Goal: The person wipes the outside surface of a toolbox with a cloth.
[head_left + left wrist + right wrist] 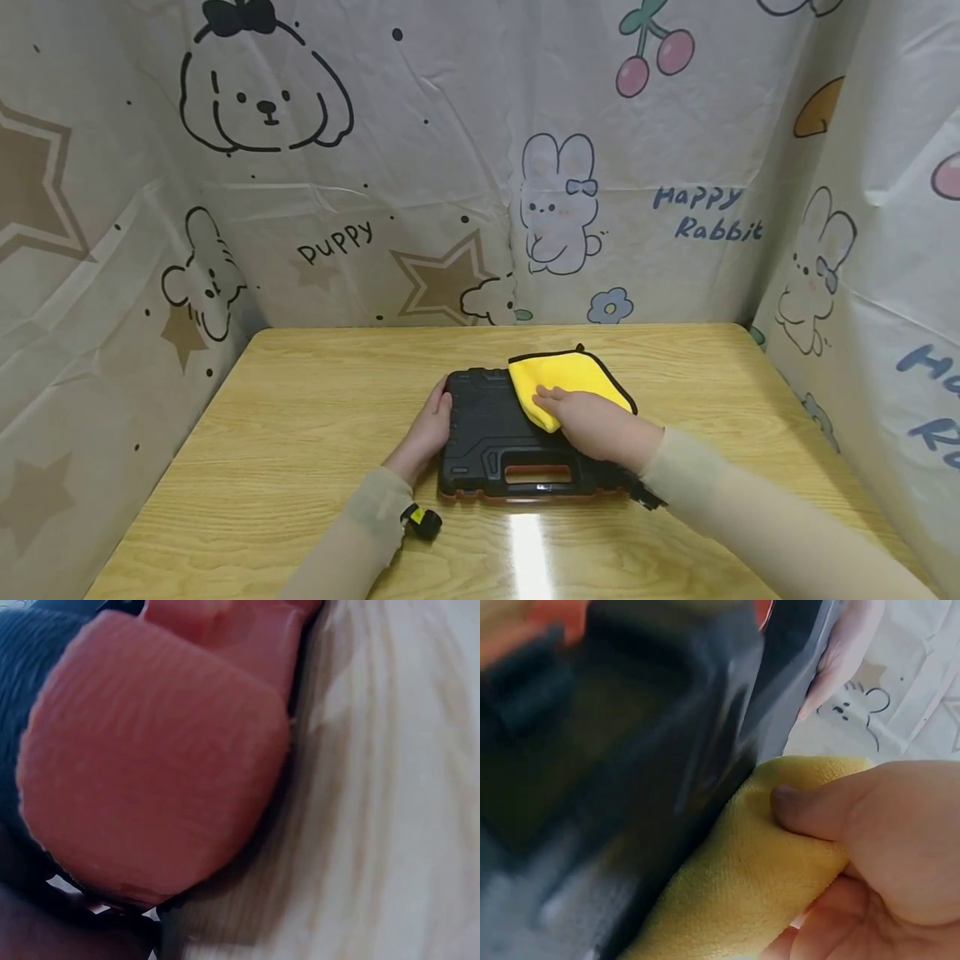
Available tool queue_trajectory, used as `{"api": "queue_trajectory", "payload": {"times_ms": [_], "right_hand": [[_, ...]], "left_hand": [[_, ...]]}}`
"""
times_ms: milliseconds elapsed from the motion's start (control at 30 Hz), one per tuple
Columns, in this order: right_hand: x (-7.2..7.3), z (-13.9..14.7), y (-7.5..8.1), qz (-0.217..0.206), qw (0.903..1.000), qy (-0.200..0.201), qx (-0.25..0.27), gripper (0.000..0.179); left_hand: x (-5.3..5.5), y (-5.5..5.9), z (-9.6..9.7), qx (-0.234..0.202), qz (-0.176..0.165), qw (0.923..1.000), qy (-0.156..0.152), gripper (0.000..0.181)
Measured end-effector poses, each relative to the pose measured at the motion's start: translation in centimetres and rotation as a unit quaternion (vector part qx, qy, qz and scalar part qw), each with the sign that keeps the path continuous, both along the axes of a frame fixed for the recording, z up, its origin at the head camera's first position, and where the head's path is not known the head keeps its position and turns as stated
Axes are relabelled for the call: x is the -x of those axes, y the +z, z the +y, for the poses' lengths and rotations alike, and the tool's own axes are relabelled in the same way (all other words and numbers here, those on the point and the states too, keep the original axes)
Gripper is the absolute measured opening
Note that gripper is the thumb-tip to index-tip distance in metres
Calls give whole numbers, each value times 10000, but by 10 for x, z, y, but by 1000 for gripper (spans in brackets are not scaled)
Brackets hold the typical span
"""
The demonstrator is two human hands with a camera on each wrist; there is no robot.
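A black plastic tool case [480,417] with a carry handle and an orange lower edge lies flat on the table. My left hand [430,429] holds its left side, the thumb along the edge. Up close, the left wrist view shows an orange corner [150,765] of the case beside the wood. On the lid's right part lies a yellow cloth [562,371] with black trim. My right hand [600,425] grips that cloth against the lid. In the right wrist view the thumb presses on the cloth [735,870], with other fingers partly hidden behind it.
The wooden table [322,392] extends around the case on all sides. Patterned fabric [450,167] hangs behind the table and along both sides. Dark wrist-worn devices show near both cuffs, the left one [426,523] just off the case's front left corner.
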State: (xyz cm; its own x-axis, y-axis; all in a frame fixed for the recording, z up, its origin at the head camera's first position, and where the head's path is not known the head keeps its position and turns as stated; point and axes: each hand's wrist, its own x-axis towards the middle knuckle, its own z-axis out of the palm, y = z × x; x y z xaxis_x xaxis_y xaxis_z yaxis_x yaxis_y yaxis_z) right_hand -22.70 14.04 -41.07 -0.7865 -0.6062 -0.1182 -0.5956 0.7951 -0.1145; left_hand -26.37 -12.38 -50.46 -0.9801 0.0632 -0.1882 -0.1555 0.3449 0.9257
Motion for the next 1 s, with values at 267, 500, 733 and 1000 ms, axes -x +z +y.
{"api": "queue_trajectory", "payload": {"times_ms": [267, 500, 733, 1000], "right_hand": [[-32, 4, 2, 130, 9995, 296, -25, 50], [-52, 10, 3, -79, 9991, 228, 338, 51], [-74, 21, 4, -271, 9980, 180, 538, 57], [-96, 29, 0, -371, 9975, 157, 581, 59]], "left_hand": [[0, 1, -2, -46, -78, 10000, 23, 56], [0, 2, -1, -86, -117, 9999, 15, 56], [-1, 2, 0, -92, -119, 9999, 7, 56], [0, 3, 1, -82, -127, 9999, -26, 56]]}}
